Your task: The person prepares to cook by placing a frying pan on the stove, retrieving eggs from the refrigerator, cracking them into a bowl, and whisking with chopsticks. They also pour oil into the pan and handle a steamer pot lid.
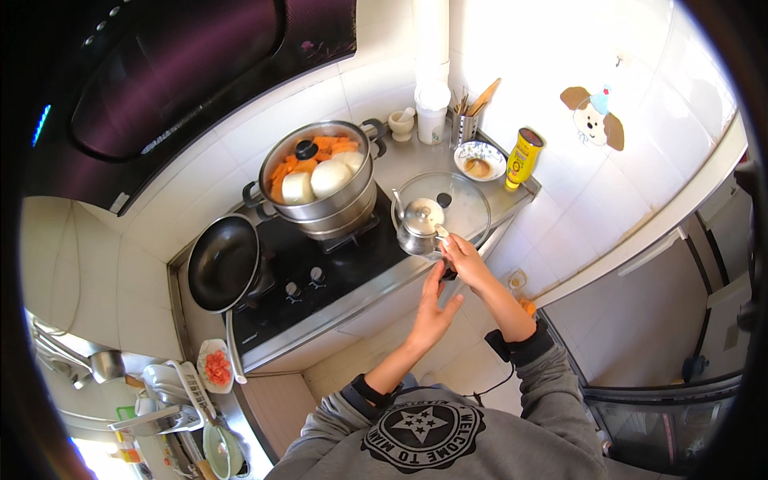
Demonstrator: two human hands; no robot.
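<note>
A small stainless steel oil pot with a thin spout and a knobbed lid is held over the right end of the stove. My right hand grips its handle. My left hand is just below and to the left, fingers apart, with nothing in it; whether its fingertips touch the pot's underside I cannot tell. Behind the pot, a large glass lid with a black knob lies on the steel counter. To the left, a steamer pot under a glass lid holds orange chunks and white buns.
A black frying pan sits on the left burner, handle towards me. Near it is a plate of chopped red food. At the back stand a mortar, a utensil holder, a bowl with brown sauce and a yellow bottle.
</note>
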